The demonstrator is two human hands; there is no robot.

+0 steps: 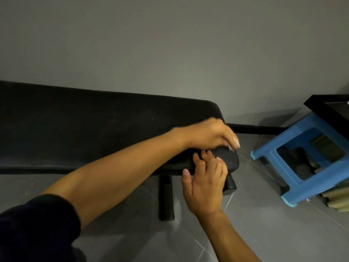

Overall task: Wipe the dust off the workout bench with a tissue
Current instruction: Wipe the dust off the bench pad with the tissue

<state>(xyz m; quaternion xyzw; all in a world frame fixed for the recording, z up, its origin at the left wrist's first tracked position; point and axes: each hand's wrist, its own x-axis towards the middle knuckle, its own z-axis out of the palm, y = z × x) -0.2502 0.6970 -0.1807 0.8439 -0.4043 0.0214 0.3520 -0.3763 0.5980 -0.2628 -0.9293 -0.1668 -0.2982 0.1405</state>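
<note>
The black padded workout bench [94,129] runs from the left edge to the middle of the view, along a grey wall. My left hand [209,135] reaches across to the pad's right end and presses down there. A small pale bit of tissue [235,143] shows blurred under its fingertips; the rest is hidden by the hand. My right hand [205,184] is just below it, palm down. Its fingertips rest on the pad's front right corner and it holds nothing.
A blue plastic stool [309,167] stands tilted on the grey tiled floor to the right, partly under a black table edge [328,108]. The bench's black leg [166,199] and a crossbar [255,129] reach down and rightward.
</note>
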